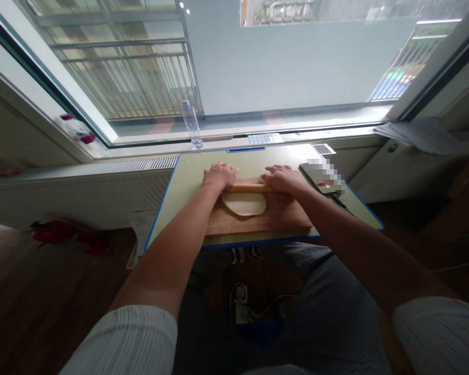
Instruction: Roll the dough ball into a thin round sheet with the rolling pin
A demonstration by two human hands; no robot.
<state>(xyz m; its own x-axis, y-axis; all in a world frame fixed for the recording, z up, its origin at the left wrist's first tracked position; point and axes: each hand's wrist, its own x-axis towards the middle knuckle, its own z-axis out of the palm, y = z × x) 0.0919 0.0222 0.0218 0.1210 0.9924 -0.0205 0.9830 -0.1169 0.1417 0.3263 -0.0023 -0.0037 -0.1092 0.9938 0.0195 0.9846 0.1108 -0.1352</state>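
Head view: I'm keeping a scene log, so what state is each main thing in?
Board: flat on the table.
Rolling pin: crosswise over the board.
Dough: flattened, far edge at the pin.
Left hand: on the pin's left end.
Right hand: on its right end.
Bottle: standing behind the table.
Papers: spread loose.

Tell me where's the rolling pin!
In the head view's middle, the rolling pin lies across the board, under the left hand and right hand, by the far side of the dough.
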